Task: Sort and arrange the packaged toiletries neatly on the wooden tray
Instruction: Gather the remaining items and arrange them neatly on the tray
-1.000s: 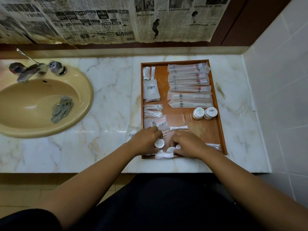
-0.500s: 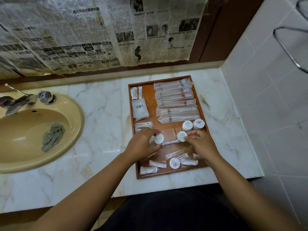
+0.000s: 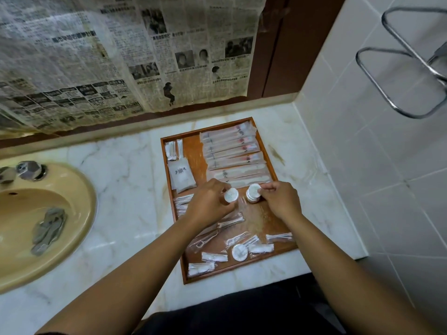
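Observation:
The wooden tray [image 3: 266, 151] lies on the marble counter. Long clear packets [image 3: 229, 151] are stacked along its far right, flat sachets [image 3: 182, 176] and cotton-bud packs [image 3: 173, 149] along its far left. My left hand [image 3: 208, 204] pinches a small round white packet [image 3: 231, 195] over the tray's middle. My right hand [image 3: 278, 199] pinches another round white packet [image 3: 253, 189] on top of a small stack of the same kind. Loose small packets and one more round packet [image 3: 240, 252] lie scattered at the tray's near end.
A beige sink [image 3: 60, 228] with a grey cloth [image 3: 48, 229] in it and a metal tap [image 3: 26, 170] sits to the left. Newspaper covers the wall behind. The tiled right wall carries a chrome rail [image 3: 399, 81]. Bare marble [image 3: 125, 189] lies between sink and tray.
Both hands rose from the tray's near end, each with a round white packet, and moved to the far middle. The right one now rests on the stack there.

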Tool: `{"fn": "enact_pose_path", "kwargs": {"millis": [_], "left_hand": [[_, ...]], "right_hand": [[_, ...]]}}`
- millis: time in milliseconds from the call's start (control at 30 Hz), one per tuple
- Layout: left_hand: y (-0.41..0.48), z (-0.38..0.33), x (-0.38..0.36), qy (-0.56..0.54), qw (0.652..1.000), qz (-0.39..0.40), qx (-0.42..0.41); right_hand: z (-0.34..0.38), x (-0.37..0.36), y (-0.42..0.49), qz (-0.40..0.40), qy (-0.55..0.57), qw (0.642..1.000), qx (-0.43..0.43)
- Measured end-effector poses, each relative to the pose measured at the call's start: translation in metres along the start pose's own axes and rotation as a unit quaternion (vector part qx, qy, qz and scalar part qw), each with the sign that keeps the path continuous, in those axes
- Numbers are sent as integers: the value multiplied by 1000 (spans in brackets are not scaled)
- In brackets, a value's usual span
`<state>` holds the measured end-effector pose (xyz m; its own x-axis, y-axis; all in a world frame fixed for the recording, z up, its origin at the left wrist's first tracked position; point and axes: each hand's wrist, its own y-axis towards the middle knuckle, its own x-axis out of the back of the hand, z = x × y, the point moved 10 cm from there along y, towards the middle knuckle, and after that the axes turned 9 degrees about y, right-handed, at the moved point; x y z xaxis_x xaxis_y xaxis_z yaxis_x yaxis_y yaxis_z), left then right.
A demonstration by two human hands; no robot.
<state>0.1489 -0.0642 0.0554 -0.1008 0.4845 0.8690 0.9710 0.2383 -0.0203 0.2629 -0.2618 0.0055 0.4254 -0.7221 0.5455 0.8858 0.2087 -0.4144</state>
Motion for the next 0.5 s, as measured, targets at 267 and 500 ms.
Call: {"fn": "enact_pose_path", "kwargs": {"millis": [267, 500], "left_hand": [[4, -2, -8, 15, 1000, 15, -6], [17, -17, -26, 24, 998, 53, -28]], "right_hand": [[7, -4, -2, 4, -83, 996, 39], [6, 1, -7, 0, -37, 998, 57]]}}
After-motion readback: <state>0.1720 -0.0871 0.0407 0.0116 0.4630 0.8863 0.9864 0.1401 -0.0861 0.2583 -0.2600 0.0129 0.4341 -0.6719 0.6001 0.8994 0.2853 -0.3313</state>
